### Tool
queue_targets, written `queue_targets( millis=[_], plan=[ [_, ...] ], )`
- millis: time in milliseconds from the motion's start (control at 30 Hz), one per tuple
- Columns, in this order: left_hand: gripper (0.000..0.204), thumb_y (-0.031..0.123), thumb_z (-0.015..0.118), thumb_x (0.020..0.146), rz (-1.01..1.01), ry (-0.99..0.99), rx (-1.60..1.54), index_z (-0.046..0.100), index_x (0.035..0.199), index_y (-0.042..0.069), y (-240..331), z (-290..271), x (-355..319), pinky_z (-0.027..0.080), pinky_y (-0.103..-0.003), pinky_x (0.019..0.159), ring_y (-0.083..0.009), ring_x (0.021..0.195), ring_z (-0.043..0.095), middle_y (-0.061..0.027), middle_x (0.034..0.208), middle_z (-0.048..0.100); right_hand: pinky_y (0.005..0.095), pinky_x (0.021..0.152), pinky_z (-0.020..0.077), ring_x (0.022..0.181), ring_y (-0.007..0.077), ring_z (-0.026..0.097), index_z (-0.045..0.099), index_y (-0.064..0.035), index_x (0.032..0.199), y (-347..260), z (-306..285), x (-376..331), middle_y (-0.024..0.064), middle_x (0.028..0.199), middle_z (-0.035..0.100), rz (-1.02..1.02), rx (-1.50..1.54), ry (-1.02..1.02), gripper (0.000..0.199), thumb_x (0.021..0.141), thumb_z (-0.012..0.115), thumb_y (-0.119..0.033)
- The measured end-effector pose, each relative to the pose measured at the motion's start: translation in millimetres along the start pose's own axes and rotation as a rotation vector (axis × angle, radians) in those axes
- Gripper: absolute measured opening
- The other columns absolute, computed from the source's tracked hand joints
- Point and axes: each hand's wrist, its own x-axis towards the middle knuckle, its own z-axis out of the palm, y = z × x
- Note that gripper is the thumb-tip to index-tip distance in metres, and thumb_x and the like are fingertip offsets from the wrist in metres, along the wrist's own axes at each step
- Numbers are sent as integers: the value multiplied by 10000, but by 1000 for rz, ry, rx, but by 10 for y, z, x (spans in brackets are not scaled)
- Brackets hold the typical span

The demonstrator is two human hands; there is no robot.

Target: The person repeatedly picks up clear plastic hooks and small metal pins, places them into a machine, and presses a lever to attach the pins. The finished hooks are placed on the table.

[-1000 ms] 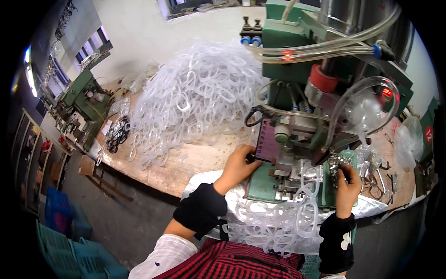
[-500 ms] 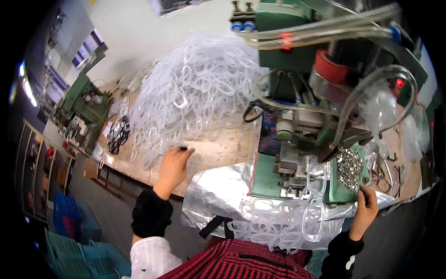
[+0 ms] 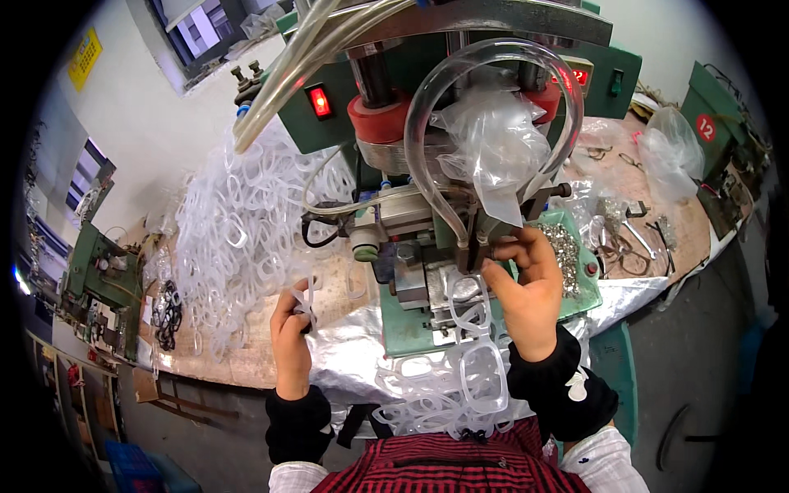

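My left hand (image 3: 292, 329) grips a clear plastic frame (image 3: 308, 294) just above the silver sheet, left of the green press machine (image 3: 411, 320). My right hand (image 3: 526, 287) is curled at the machine's fixture under the press head. Its thumb and forefinger are pinched close together there; whether they hold anything is too small to tell. Another clear frame (image 3: 470, 308) lies on the machine bed below that hand. More joined frames (image 3: 485, 378) hang over the table's front edge toward my red checked shirt.
A big heap of clear plastic frames (image 3: 234, 222) covers the wooden table on the left. A tray of small metal parts (image 3: 567, 246) sits right of the fixture. A clear tube loop (image 3: 427, 107) and a plastic bag (image 3: 493, 148) hang over it. Tools lie at far right (image 3: 637, 238).
My left hand has come back from the heap with a clear frame. My right hand has risen from the table's front edge to the press fixture. The view has closed in on the machine.
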Motion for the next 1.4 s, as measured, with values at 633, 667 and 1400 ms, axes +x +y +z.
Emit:
queue_targets(
  millis=[633,667,1400],
  plan=[
    [277,121,684,706,1289,-537,487,765,971,115,744,1497,-174,554,-446,822,-247,844,617,-60,1071,696,482,997,413,1244,433,470,675,-47,939,405,-1020,10,225,1210,582,-309,-1331,97,187,757,706,-73],
    [280,122,689,702,1277,-544,489,765,972,118,709,1499,-172,551,-445,823,-246,824,609,-60,1071,695,476,988,420,1222,428,490,666,-43,891,452,-1090,37,219,1186,596,-392,-1284,80,145,756,712,-73],
    [609,20,760,754,198,127,343,504,1306,5,-421,894,45,513,-334,845,-276,954,628,-143,1124,593,302,843,457,892,187,589,646,21,989,497,-1195,-88,80,950,641,-239,-792,179,108,896,619,-25]
  ],
)
